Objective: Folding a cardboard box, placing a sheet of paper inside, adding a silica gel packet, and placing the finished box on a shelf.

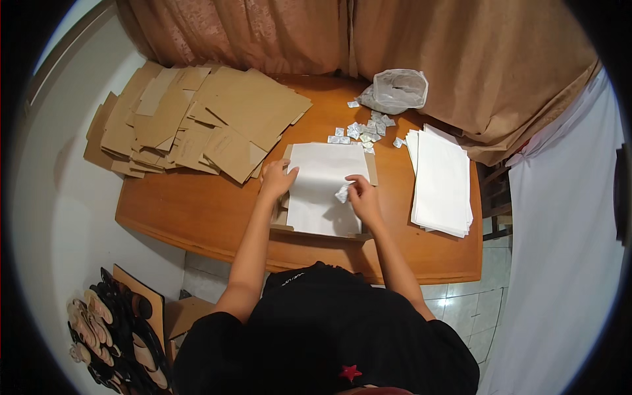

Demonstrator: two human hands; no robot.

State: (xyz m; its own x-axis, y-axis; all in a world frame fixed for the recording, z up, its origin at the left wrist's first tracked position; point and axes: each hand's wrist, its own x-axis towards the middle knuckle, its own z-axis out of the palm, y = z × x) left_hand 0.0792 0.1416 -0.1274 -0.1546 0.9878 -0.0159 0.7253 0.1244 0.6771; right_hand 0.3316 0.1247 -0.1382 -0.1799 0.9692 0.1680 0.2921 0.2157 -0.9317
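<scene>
A: Head view, item one: the work surface?

B: A wooden table [197,210], orange-brown, set against drawn tan curtains [461,59]. At its middle lies a white sheet [322,197] resting on a flat brown cardboard piece [372,172], whose edges show at the sheet's upper right and along its lower border.

A: Item two: the hands?

B: The left hand [276,179] lies on the sheet's upper left edge, fingers spread loosely and pressing down, closed on nothing. The right hand [362,194] sits at the sheet's right side, its fingertips pinched on a small silvery sachet [342,193], which touches the sheet. The two hands are apart, the sheet between them.

A: Item three: surrounding stock?

B: Left rear of the table: a wide heap of flat cardboard blanks [191,118], overlapping. Right side: a neat stack of white sheets [442,181], just beside the central sheet but not touching it. Rear centre: loose sachets [365,128] scattered near a clear plastic bag [396,91], mouth open.

A: Item four: off the table?

B: Lower left, on the floor: a rack of shoes and sandals [112,329] beside a cardboard box [187,316]. Right: white fabric [559,230] hanging. The person wears a black top [316,336].
</scene>
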